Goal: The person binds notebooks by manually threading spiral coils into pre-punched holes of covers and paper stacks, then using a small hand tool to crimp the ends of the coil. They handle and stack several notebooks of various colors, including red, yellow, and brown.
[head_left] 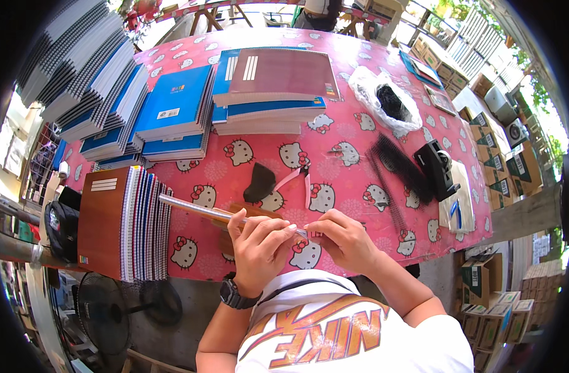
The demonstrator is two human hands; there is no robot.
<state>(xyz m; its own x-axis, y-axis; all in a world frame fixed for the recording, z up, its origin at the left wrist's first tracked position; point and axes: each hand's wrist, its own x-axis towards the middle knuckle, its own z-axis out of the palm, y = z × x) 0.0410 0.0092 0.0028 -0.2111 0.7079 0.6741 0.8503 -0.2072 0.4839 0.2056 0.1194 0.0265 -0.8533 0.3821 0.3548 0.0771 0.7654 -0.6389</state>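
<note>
Left hand (256, 239): fingers closed around the near end of a long thin rod (200, 210), just above the worktop (334, 140) edge.
Right hand (343, 239): fingers pinched at the rod tip; what they pinch I cannot tell.
Risk: the far end hangs beside the standing notebooks (132, 224); a small turn may push them over.
Pliers (300, 177): near, may be knocked.

The bench (359, 155) carries a glossy, smooth pink printed plastic cover. The rod (197, 209) is shiny metal. Notebook covers (172, 99) are smooth card over paper. The bag (365, 84) is thin clear plastic. The tape dispenser (439, 166) is matt black plastic.
</note>
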